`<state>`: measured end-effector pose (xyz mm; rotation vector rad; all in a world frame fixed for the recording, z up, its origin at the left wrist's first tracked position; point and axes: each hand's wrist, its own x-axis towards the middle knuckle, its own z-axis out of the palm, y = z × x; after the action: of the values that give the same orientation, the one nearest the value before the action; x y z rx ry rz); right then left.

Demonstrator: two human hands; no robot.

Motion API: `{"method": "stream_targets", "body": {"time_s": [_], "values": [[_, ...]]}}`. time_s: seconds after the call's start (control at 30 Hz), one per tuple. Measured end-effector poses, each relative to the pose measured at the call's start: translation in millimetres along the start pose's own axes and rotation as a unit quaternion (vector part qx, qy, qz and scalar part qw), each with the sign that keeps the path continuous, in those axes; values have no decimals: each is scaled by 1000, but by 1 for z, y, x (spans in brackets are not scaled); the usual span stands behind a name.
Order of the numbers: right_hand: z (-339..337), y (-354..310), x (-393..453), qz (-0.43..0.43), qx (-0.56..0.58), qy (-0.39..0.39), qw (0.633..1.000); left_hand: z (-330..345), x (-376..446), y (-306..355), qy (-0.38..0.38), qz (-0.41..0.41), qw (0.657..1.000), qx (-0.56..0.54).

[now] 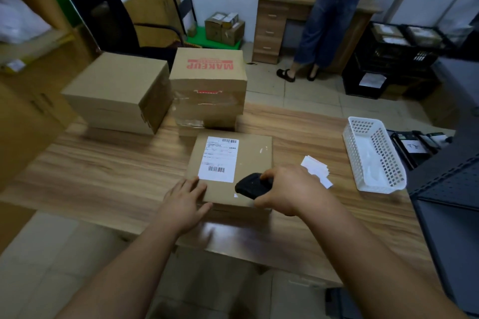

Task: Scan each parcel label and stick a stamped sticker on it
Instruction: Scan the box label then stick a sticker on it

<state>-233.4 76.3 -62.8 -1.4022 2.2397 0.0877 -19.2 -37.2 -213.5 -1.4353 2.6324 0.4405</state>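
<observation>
a wooden bench point(103, 176) in a storeroom carries the work. the right hand point(287, 193) has its grip clamped on a black scanner point(252, 185), just right of the label point(220, 159) on the flat parcel point(255, 155). the label's long side runs away from the person; the left hand point(185, 201) lies flat on the near left corner. stickers point(315, 167) lie just right.

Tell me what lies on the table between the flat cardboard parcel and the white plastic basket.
In the head view, a loose pile of small white paper slips lies on the wooden table between the flat cardboard parcel and white plastic basket.
</observation>
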Motion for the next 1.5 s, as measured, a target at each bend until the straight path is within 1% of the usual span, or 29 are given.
{"method": "stream_targets", "body": {"time_s": [0.13,0.23,0.3,0.37,0.4,0.47,0.57,0.73,0.8,0.83,0.87,0.9,0.93,1.0,1.07,1.1,1.13,1.2,1.27,1.3,1.37,1.43,1.5], "values": [[-10,7,-6,-3,48,14,999,-1,3,0,19,4,1000,0],[-8,33,3,15,115,32,993,-2,7,7,38,-10,999,-6],[5,61,15,33,101,68,992,-1,13,15,49,-11,999,-15],[34,92,28,67,52,95,992,1,17,29,61,9,998,-30],[52,107,32,78,48,99,991,3,19,37,65,24,997,-42],[88,129,38,85,67,85,990,8,26,56,62,57,995,-57],[130,147,48,67,51,57,995,15,43,83,60,91,992,-67],[162,163,62,32,50,45,997,18,72,112,50,93,992,-62],[155,172,74,42,110,81,990,18,81,118,40,87,994,-44],[147,178,85,71,167,125,975,19,84,118,32,86,995,-30],[136,185,97,114,224,168,953,20,86,118,23,84,996,-16],[126,193,112,159,256,195,934,22,88,118,20,80,997,-6],[117,201,126,202,258,196,924,24,88,117,25,75,997,-1],[109,211,148,268,225,139,926,28,87,117,42,70,997,-6],[112,214,161,307,192,91,928,31,87,116,53,72,996,-21],[113,214,166,318,199,98,922,32,87,116,58,75,995,-26],[114,214,170,322,227,116,912,33,87,115,62,76,995,-27],[113,215,172,312,320,163,880,34,87,115,59,75,995,-24],[107,220,168,299,376,173,860,35,87,115,50,70,996,-19],[104,223,166,291,382,170,860,35,87,116,53,70,996,-21],[95,228,164,277,368,147,875,33,87,117,57,71,996,-26],[85,231,162,277,339,113,892,31,86,117,36,70,997,-20],[74,234,158,286,358,81,885,25,85,119,10,67,997,-19]]}}
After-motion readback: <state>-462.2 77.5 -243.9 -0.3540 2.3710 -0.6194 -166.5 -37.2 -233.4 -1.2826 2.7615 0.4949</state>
